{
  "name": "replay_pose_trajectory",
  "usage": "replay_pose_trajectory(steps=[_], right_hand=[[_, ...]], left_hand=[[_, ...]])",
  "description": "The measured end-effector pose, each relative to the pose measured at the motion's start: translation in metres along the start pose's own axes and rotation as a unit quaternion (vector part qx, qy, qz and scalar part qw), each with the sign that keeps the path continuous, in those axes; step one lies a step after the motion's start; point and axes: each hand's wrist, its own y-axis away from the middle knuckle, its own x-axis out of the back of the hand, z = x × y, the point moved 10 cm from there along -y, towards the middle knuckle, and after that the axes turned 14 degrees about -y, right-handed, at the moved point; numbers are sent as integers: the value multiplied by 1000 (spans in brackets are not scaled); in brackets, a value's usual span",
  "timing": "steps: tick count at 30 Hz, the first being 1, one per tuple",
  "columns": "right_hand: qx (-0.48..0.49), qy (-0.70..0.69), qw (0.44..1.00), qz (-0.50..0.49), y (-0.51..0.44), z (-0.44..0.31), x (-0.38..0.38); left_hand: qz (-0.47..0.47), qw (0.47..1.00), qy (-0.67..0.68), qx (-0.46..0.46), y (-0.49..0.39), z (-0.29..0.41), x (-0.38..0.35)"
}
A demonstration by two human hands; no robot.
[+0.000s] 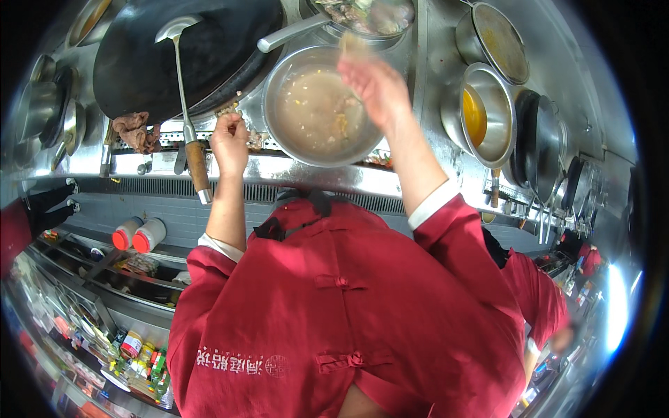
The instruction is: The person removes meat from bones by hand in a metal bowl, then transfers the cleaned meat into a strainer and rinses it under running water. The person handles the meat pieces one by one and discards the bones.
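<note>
My left hand (pixel 230 146) is at the front edge of the stove, its fingers curled in beside small food scraps (pixel 256 140). Whether it pinches any of them is hidden. Blurred by motion, my right hand (pixel 376 91) is over the right rim of a metal basin (pixel 270 123) of cloudy liquid with bits of food floating in it. A yellowish-brown blur (pixel 353 46) shows at its fingertips; I cannot tell if it is held. Beyond the basin is a long-handled pan (pixel 295 32) containing pieces of meat and greens.
A large black wok (pixel 141 68) carries a wooden-handled ladle (pixel 196 162) across its rim. A crumpled brown cloth (pixel 137 130) lies at its front. To the right stands a steel bowl (pixel 499 112) with yellow liquid. Another person in red (pixel 535 287) is behind on the right.
</note>
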Motion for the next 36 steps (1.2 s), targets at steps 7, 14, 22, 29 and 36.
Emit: replay_pose_trajectory(steps=[7,14,22,29,36], right_hand=[[-76,828,548,-85,-24,57,47],[-61,772,617,-141,18,126,64],[-110,535,837,-26,2,96,89],[-94,219,971,-9,52,56,65],[-158,108,981,-35,75,66,34]], left_hand=[[76,946,-294,-116,8,6,30],[87,918,-218,-319,33,115,-20],[-295,866,-357,-188,16,91,-166],[-272,939,212,-18,36,89,-138],[-236,899,361,69,50,77,-112]])
